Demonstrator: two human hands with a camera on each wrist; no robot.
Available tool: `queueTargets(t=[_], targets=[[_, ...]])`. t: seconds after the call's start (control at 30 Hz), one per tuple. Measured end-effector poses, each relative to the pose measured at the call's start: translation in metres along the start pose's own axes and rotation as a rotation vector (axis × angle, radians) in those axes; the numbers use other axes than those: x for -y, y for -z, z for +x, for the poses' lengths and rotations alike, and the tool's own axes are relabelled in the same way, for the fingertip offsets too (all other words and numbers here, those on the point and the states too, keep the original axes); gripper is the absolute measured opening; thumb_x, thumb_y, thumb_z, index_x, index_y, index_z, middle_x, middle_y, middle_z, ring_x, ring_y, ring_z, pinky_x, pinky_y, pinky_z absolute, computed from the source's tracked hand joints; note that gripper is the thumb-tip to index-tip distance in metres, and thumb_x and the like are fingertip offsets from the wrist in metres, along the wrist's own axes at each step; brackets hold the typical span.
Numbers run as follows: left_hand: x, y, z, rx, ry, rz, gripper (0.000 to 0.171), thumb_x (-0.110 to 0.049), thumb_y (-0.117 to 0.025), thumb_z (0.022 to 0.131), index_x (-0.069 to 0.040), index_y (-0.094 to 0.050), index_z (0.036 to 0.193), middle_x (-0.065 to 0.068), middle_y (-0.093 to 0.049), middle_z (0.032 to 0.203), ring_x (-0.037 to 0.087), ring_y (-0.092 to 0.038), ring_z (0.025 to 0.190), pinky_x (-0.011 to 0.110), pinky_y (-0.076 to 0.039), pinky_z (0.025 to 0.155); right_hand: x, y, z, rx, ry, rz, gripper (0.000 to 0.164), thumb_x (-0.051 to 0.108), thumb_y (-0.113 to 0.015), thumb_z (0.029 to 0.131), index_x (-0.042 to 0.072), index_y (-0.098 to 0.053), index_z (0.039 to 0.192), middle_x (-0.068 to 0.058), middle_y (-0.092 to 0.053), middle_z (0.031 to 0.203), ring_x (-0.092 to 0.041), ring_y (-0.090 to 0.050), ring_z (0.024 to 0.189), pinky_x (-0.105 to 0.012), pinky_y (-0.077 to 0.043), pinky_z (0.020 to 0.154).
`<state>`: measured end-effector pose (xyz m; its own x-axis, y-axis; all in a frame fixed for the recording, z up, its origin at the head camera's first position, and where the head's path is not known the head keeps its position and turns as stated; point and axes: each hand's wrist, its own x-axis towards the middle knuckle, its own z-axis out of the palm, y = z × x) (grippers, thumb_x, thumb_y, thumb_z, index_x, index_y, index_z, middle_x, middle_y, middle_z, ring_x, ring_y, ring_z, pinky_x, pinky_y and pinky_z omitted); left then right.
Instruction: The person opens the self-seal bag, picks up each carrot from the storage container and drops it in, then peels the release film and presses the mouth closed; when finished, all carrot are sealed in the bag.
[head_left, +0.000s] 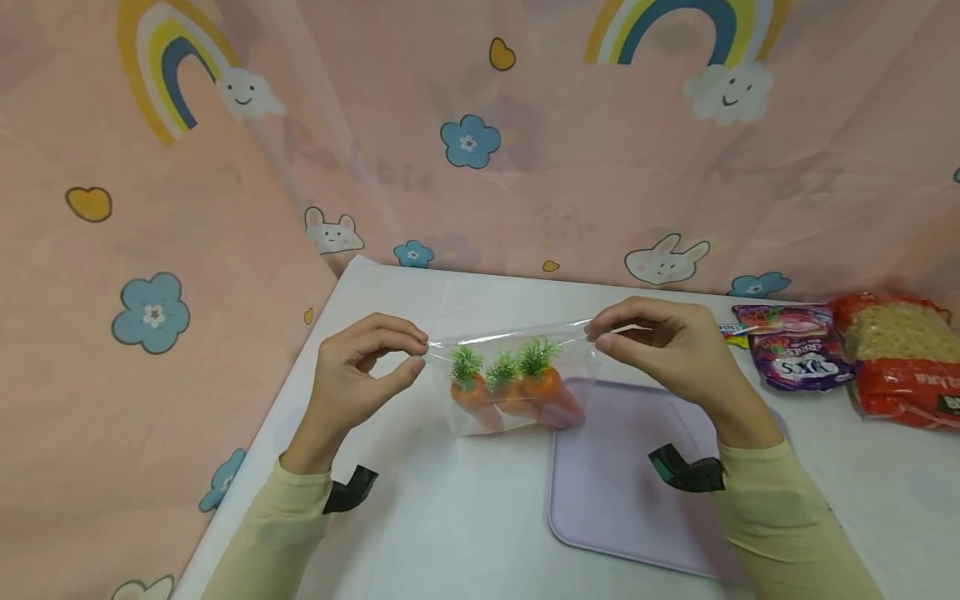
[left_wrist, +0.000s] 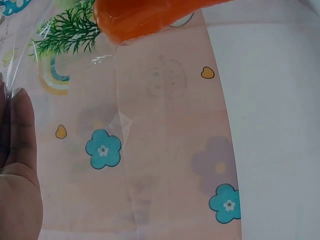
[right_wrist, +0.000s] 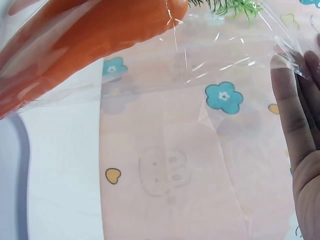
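A clear plastic bag [head_left: 480,423] hangs above the white table, stretched between two hands. Inside it lie three orange carrots [head_left: 519,398] with feathery green tops pointing up toward the bag's upper edge. The left hand [head_left: 367,367] pinches the upper left corner between thumb and fingers. At the upper right corner, the right hand [head_left: 667,346] pinches the film the same way. One carrot [left_wrist: 145,17] shows large through the film in the left wrist view, and another carrot [right_wrist: 90,45] in the right wrist view.
A pale purple tray [head_left: 622,492] lies on the white table [head_left: 442,533], partly below the bag and right forearm. Purple snack packs [head_left: 798,350] and a red bag of pasta-like pieces [head_left: 903,358] sit at the right. A pink patterned cloth [head_left: 555,200] hangs behind.
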<state>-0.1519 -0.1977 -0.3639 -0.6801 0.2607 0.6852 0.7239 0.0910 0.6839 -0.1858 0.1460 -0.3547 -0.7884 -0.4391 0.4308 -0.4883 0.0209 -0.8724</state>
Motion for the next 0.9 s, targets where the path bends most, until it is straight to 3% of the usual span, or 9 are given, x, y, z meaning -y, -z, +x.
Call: queueTargets(t=[0.13, 0.33, 0.67, 0.9], targets=[[-0.002, -0.004, -0.001, -0.046, 0.047, 0.038, 0.022, 0.024, -0.069, 0.068, 0.008, -0.066, 0.082, 0.021, -0.062, 0.090, 0.023, -0.061, 0.083, 0.027, -0.054, 0.077, 0.005, -0.003, 0.002, -0.033, -0.033, -0.095, 0.017, -0.013, -0.067, 0.079, -0.003, -0.068, 0.092, -0.013, -0.068, 0.091, -0.022, -0.066, 0.087, -0.031, -0.055, 0.078], [-0.004, -0.008, 0.000, -0.063, 0.031, 0.030, 0.023, 0.027, -0.067, 0.067, 0.008, -0.062, 0.079, 0.021, -0.060, 0.088, 0.025, -0.061, 0.080, 0.029, -0.055, 0.077, 0.004, -0.003, 0.004, -0.052, 0.058, -0.061, 0.019, -0.020, -0.065, 0.076, -0.007, -0.067, 0.089, -0.019, -0.065, 0.088, -0.023, -0.067, 0.085, -0.029, -0.055, 0.076], [-0.011, -0.010, 0.003, -0.047, -0.008, 0.028, 0.025, 0.028, -0.065, 0.067, 0.006, -0.057, 0.076, 0.020, -0.060, 0.085, 0.024, -0.060, 0.080, 0.026, -0.054, 0.076, -0.016, 0.004, 0.003, -0.071, 0.050, -0.085, 0.046, -0.021, -0.068, 0.073, -0.003, -0.055, 0.113, -0.018, -0.064, 0.091, -0.022, -0.067, 0.085, -0.028, -0.054, 0.079], [-0.017, -0.011, 0.002, -0.035, 0.012, 0.011, 0.026, 0.028, -0.064, 0.068, 0.006, -0.056, 0.076, 0.019, -0.060, 0.085, 0.024, -0.060, 0.081, 0.027, -0.054, 0.076, -0.021, 0.006, 0.002, -0.061, 0.047, -0.114, 0.056, -0.017, -0.069, 0.074, 0.002, -0.051, 0.123, -0.013, -0.066, 0.091, -0.023, -0.067, 0.084, -0.029, -0.054, 0.080]])
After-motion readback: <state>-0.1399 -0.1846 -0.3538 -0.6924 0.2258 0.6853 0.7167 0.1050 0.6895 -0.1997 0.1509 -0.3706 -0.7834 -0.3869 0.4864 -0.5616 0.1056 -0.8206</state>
